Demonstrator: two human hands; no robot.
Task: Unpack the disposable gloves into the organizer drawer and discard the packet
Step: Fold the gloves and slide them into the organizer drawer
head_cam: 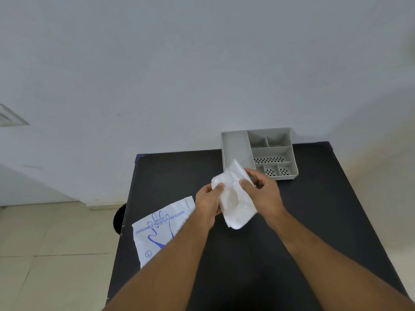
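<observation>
A folded stack of translucent white disposable gloves (pixel 233 198) hangs above the middle of the black table (pixel 314 209), held by both hands. My left hand (pixel 207 204) grips its left edge and my right hand (pixel 262 191) pinches its upper right side. The white packet (pixel 160 230), printed with a blue hand outline and "DISPOSABLE POLYETHYLENE GLOVES", lies flat at the table's left edge, partly under my left forearm. The grey organizer drawer (pixel 235 147) with several compartments sits at the table's far right, just behind the gloves; its near left corner is hidden by them.
A dark round object (pixel 119 218) stands on the tiled floor beside the table's left edge. A pale wall rises behind the table. Bare black tabletop lies to the right of my right forearm.
</observation>
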